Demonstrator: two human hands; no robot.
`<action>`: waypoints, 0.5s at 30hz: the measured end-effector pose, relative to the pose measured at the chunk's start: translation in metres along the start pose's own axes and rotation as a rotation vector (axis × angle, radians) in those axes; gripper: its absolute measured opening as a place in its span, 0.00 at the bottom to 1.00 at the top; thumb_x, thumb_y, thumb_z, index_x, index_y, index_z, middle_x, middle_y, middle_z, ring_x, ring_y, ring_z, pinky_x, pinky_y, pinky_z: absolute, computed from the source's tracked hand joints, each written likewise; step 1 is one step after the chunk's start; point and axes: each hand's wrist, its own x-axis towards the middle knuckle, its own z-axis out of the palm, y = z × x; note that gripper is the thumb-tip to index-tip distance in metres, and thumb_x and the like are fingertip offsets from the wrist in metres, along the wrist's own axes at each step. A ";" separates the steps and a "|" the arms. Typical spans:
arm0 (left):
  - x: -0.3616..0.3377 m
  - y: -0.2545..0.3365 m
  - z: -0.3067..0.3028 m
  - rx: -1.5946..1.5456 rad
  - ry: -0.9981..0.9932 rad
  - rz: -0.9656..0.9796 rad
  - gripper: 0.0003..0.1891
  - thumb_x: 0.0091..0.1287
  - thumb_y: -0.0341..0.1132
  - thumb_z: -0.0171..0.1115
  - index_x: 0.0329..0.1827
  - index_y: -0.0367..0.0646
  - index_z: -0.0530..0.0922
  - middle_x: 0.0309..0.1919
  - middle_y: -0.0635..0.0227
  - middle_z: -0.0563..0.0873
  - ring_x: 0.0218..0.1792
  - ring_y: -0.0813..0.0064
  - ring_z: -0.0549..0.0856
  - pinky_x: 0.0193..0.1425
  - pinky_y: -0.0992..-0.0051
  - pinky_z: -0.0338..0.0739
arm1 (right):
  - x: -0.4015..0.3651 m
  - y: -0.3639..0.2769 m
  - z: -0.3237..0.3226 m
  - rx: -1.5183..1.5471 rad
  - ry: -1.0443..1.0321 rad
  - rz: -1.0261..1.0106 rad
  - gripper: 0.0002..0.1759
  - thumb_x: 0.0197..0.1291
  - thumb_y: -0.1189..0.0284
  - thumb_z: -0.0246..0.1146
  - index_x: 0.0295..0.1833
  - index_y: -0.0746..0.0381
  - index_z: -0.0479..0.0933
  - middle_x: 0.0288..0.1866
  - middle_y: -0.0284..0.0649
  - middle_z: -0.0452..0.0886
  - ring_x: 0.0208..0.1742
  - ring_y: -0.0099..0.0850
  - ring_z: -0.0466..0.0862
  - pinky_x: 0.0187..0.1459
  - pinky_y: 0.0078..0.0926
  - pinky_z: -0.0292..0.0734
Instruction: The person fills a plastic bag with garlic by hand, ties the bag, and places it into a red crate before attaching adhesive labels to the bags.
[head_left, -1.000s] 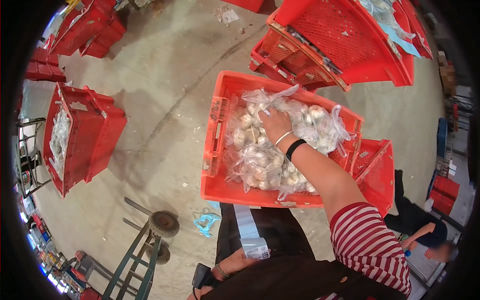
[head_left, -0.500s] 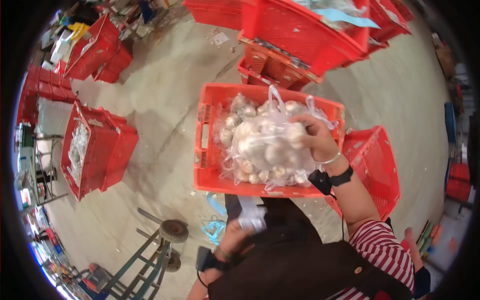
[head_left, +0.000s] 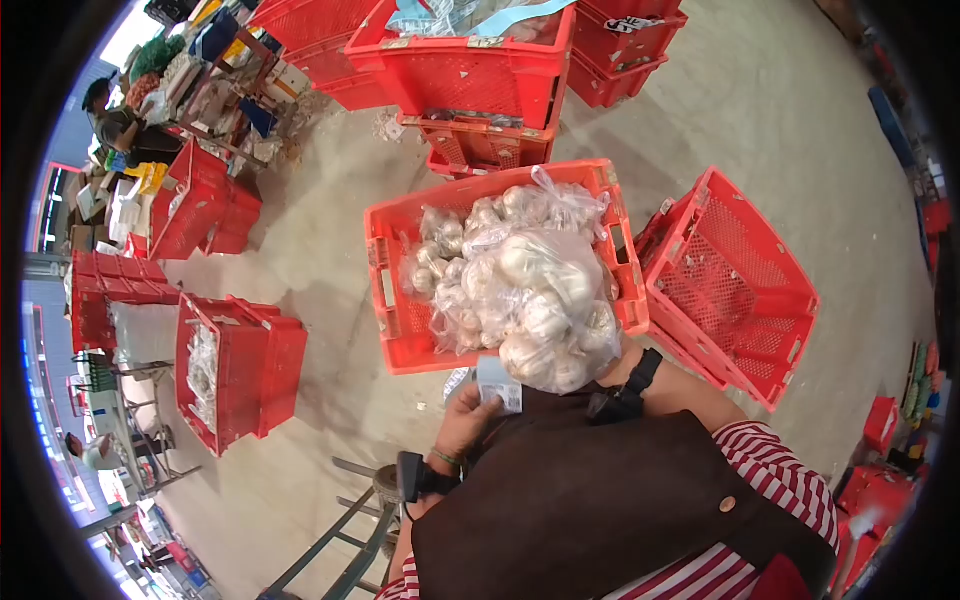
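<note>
My left hand (head_left: 466, 416) pinches a small pale printed label (head_left: 500, 386) between thumb and fingers, just in front of the near rim of a red crate (head_left: 400, 352). Clear plastic bags of garlic bulbs (head_left: 438, 236) fill that crate. One large bag of garlic (head_left: 556, 290) is raised over the crate's near edge, tilted towards me. My right hand (head_left: 622, 364) supports this bag from below and behind at its right side. The bag covers most of that hand's fingers.
An open red crate (head_left: 730, 290) stands to the right. Stacked red crates (head_left: 470, 85) rise beyond the garlic, and more crates (head_left: 255, 370) stand at left. A hand truck (head_left: 350, 545) is at lower left. People (head_left: 120, 130) are at the far left.
The large garlic bag has come up and nearer to me, and my right hand has gone from its top to beneath it. My left hand has brought the label up towards the crate.
</note>
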 end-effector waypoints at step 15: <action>-0.030 -0.068 -0.022 0.018 0.159 -0.308 0.14 0.62 0.26 0.61 0.51 0.35 0.78 0.44 0.67 0.84 0.45 0.78 0.82 0.51 0.78 0.75 | -0.013 -0.093 -0.121 0.032 0.002 -0.425 0.30 0.61 0.50 0.55 0.57 0.64 0.70 0.51 0.44 0.78 0.50 0.37 0.80 0.54 0.38 0.77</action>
